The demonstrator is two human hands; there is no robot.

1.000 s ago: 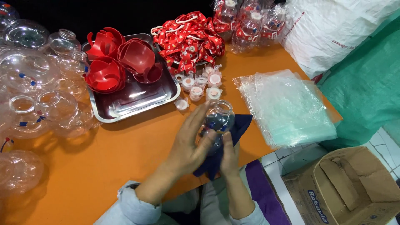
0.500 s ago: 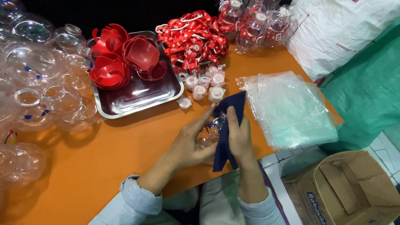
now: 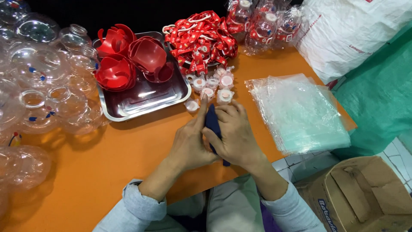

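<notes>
Between both hands' grip — dark blue cloth.

The cloth shows only as a strip between the fingers; what it wraps, under both palms, is hidden from view.

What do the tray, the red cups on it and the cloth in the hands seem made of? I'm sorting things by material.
The tray looks like polished metal, likely steel: mirror reflections. The red cups look like glossy moulded plastic, with smooth highlights. The dark blue cloth, pressed between the left hand and right hand, looks like soft matte fabric, folded.
</notes>
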